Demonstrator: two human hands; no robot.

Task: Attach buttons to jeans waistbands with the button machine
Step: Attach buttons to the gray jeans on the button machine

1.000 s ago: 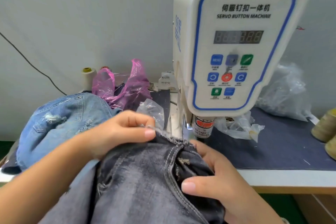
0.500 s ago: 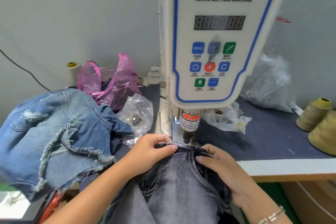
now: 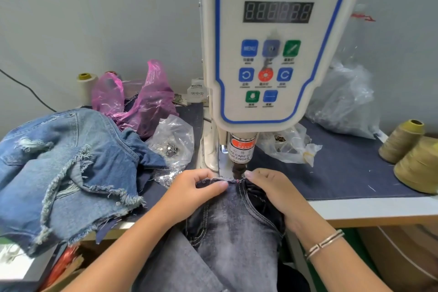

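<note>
Pale grey wall behind; white-edged table (image 3: 369,208) covered with dark blue cloth across the middle of the frame.

Grey jeans (image 3: 237,227), faded denim with pale double stitching, lower centre, draped off the table's front edge; waistband (image 3: 227,180) at their top, frayed rim, stretched flat directly under the dark punch tip of the button machine.
Left hand (image 3: 194,191), centre, fingers curled, thumb and fingertips pinching the waistband's left part.
Right hand (image 3: 275,188), just right of centre, fingers curled over the waistband's right part, gripping the fabric; metal bangle (image 3: 324,242) on the wrist.
Button machine (image 3: 275,42), upper centre, white moulded housing with blue outline, dark digit display, coloured square keys, red-and-white warning label on the cylindrical head.
Clear crinkled bag of small metal pieces (image 3: 173,142), left of the machine base.
Clear bag (image 3: 291,147), right of the base.
Blue denim shorts (image 3: 64,168), frayed and ripped, heaped at left.
Pink plastic bag (image 3: 151,102), behind the shorts.
White thread cone (image 3: 85,85), upper left.
Large clear bag (image 3: 343,102), right, against the wall.
Two olive thread cones (image 3: 412,154), far right edge.
</note>
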